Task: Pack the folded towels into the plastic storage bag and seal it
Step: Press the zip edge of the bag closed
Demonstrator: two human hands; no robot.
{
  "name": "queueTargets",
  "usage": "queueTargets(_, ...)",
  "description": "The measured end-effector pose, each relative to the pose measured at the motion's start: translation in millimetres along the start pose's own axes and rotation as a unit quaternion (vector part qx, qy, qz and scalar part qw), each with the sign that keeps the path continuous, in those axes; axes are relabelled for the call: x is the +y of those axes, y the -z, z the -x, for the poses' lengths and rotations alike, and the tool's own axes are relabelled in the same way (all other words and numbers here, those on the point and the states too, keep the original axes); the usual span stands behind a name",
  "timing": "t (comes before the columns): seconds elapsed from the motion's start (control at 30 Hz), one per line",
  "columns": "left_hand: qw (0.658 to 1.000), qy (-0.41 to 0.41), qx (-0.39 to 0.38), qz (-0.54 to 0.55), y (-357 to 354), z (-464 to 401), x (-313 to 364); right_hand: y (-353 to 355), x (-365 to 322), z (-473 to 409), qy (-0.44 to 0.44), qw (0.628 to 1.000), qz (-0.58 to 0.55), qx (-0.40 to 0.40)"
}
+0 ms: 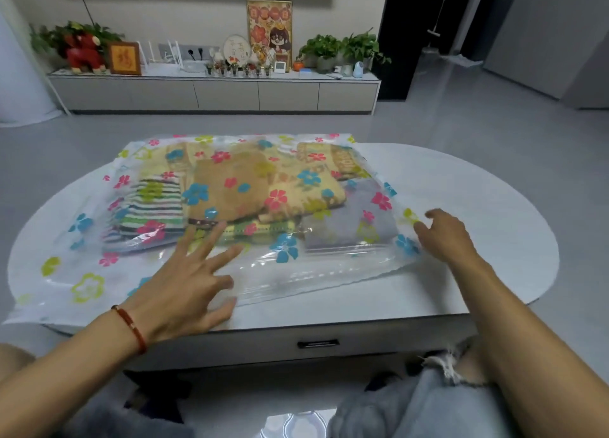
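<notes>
A clear plastic storage bag (82,272) printed with coloured flowers lies flat on the white oval table (461,190). Inside it lie several folded towels: a striped one (155,206) at the left, a brown one (227,187) in the middle, a yellow patterned one (306,177) behind, a grey-blue one (349,223) at the right. My left hand (188,282) rests flat with fingers spread on the bag's near edge. My right hand (445,233) touches the bag's right edge with curled fingers. Whether the bag's opening is sealed I cannot tell.
The table has a drawer with a dark handle (318,343) at its front. Beyond it stands a low TV cabinet (214,91) with plants, frames and ornaments. Grey floor surrounds the table. My knees in torn jeans (438,381) are below the table edge.
</notes>
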State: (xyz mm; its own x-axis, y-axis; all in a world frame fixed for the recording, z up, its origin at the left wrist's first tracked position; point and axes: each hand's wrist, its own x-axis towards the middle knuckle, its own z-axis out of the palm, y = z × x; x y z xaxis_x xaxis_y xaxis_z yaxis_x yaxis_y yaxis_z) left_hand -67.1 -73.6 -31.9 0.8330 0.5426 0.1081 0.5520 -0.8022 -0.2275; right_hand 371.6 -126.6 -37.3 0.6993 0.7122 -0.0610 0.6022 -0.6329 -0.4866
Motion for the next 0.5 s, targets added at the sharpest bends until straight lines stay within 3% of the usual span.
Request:
queueTargets(0.13, 0.971, -0.082, 0.174, 0.14, 34.2, -49.1, 66.0, 9.4, 19.6, -25.2, -0.132, 0.964, -0.201, -0.11)
queueTargets(0.23, 0.956, -0.094, 0.225, 0.162, 52.3, -119.4, 117.3, 14.3, 32.3, -33.7, -0.169, 0.929, -0.284, -0.165)
queueTargets(0.37, 0.98, -0.011, 0.109, 0.168, 48.4, -212.1, 182.7, 16.4, 45.9, -39.2, -0.188, 0.895, -0.331, -0.234)
queueTargets(0.43, 0.977, 0.039, 0.043, 0.204, 33.0, -242.0, 207.1, 16.4, 51.6, -43.1, -0.189, 0.88, -0.351, -0.258)
queueTargets(0.5, 0.971, 0.077, 0.027, 0.227, 14.8, -259.4, 223.4, 15.7, 54.8, -45.0, -0.187, 0.876, -0.353, -0.27)
